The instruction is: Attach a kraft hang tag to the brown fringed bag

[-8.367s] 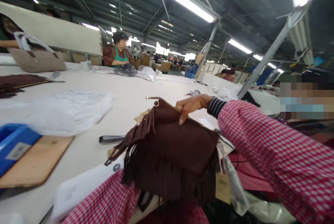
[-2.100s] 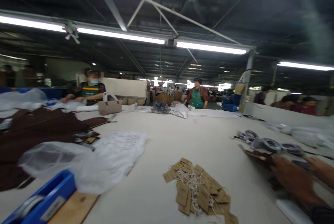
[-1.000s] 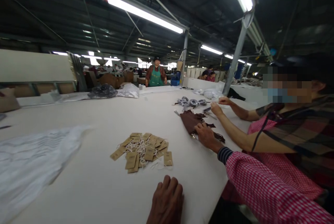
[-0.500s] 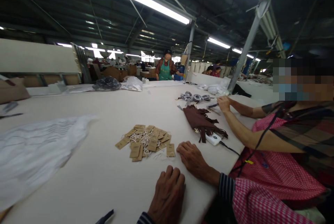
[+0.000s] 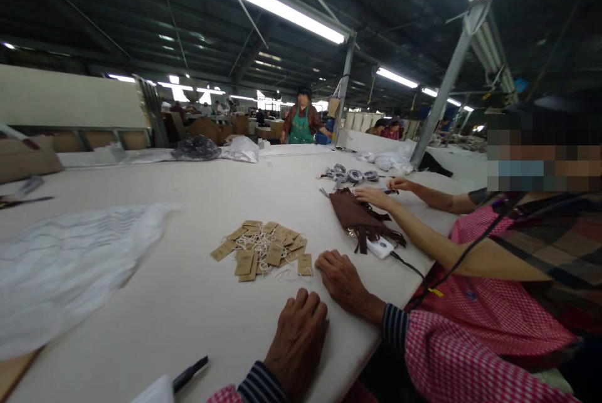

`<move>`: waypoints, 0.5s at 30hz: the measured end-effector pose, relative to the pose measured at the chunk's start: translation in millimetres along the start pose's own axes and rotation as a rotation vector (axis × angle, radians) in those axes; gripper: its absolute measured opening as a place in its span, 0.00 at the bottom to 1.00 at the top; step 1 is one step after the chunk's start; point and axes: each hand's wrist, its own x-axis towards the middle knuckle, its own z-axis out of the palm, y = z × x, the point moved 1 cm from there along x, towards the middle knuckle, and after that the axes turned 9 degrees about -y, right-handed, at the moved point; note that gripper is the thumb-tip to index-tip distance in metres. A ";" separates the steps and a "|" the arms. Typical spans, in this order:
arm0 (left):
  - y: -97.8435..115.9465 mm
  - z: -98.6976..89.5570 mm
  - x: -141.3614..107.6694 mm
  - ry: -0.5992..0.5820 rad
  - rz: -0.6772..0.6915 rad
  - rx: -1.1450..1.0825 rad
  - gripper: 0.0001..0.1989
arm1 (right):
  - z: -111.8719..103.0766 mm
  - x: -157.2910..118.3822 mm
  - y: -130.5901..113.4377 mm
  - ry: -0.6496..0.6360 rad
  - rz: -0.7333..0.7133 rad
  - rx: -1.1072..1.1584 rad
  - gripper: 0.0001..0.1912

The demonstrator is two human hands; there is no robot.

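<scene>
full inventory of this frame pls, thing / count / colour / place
table: one, cream, fills the foreground
paper hang tags: one pile, tan with white strings, mid-table, just ahead of the right hand
fringed piece: one, dark brown, right of the tags
white device: one, cabled, at the fringed piece's near edge
tape rolls: several, grey, far right of table
plastic bags: a heap, clear-white, left
co-worker's hand: one, on the fringed piece
standing person: one, green apron, far end
left hand: flat on the table, empty
right hand: flat on the table, empty
</scene>
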 end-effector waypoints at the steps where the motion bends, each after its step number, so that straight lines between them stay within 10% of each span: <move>1: -0.4 1.0 0.2 -0.002 0.002 0.004 0.09 | -0.1 0.1 -0.1 0.001 -0.001 0.000 0.12; 15: 0.7 1.4 0.8 -0.017 0.000 -0.040 0.12 | -2.2 0.0 -0.9 -0.027 0.022 -0.020 0.12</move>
